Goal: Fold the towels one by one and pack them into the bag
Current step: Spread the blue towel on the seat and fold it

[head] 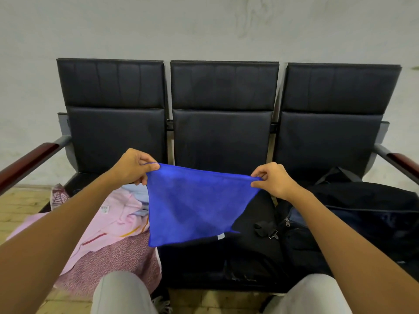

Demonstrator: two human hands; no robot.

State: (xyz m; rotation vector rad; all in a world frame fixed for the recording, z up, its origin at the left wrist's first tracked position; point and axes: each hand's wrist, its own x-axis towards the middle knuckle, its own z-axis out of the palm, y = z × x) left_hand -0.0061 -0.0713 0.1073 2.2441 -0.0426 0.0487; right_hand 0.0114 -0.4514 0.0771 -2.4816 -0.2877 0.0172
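Above the middle seat of the black bench (223, 141), a blue towel (192, 205) hangs spread between both hands. Its top edge runs nearly level from side to side, and the rest of the cloth drops below that edge toward the person's knees, with its lower corners hanging free. The left hand (133, 168) pinches the towel's left top corner, fingers curled and thumb pressed against them. The right hand (273, 181) pinches the right top corner the same way. Neither hand holds anything else.

Right of the towel, the dark bag (353, 223) lies on the seat on the right-hand side, just beside the right forearm, so the right hand is the nearer one to it. Left of the towel, a heap of pink and patterned towels (108, 227) waits on the left seat, close under the left forearm.

Judging from the open spread, the fold is not yet made; bringing the two pinched corners together looks like the natural first fold.
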